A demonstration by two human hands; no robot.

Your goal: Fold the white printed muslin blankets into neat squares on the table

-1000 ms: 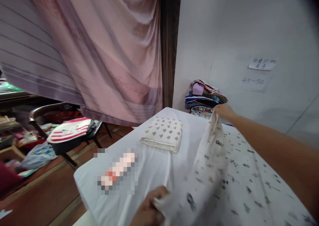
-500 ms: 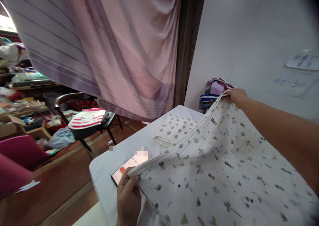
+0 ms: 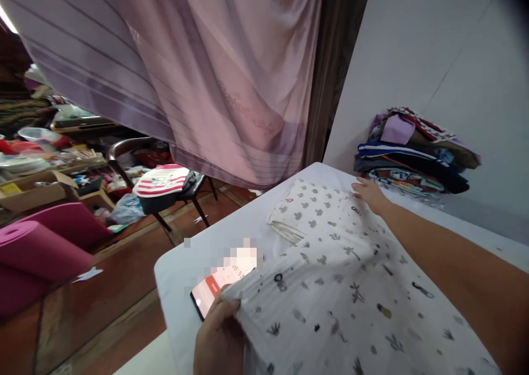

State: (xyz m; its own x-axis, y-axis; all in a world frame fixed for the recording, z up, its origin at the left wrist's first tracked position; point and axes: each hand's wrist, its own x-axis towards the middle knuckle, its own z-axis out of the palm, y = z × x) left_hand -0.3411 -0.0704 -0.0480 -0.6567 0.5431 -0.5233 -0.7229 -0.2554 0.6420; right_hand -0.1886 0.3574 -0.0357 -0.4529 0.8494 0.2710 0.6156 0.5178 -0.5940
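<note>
A white muslin cloth [image 3: 343, 298] printed with small plants and other motifs stretches between my two hands and droops toward me. My left hand [image 3: 221, 325] pinches its near left corner, close to a lit phone [image 3: 223, 281] on the table. At the far corner, my right hand [image 3: 370, 193] grips the cloth between thumb and fingers, low over the tabletop. Just behind the cloth's edge lies a folded white cloth [image 3: 303, 204] with grey prints, partly covered by it.
A stack of folded clothes [image 3: 413, 149] sits at the back right by the wall. Beyond the white table [image 3: 182, 259] are a chair [image 3: 165, 182], a rolled pink mat [image 3: 45, 254] and cluttered boxes [image 3: 37, 188]. A pink curtain [image 3: 248, 88] hangs behind.
My right hand has come down with its corner of the cloth, close to the tabletop. My left hand keeps its pinch near the phone. The view has turned, showing more of the clothes stack.
</note>
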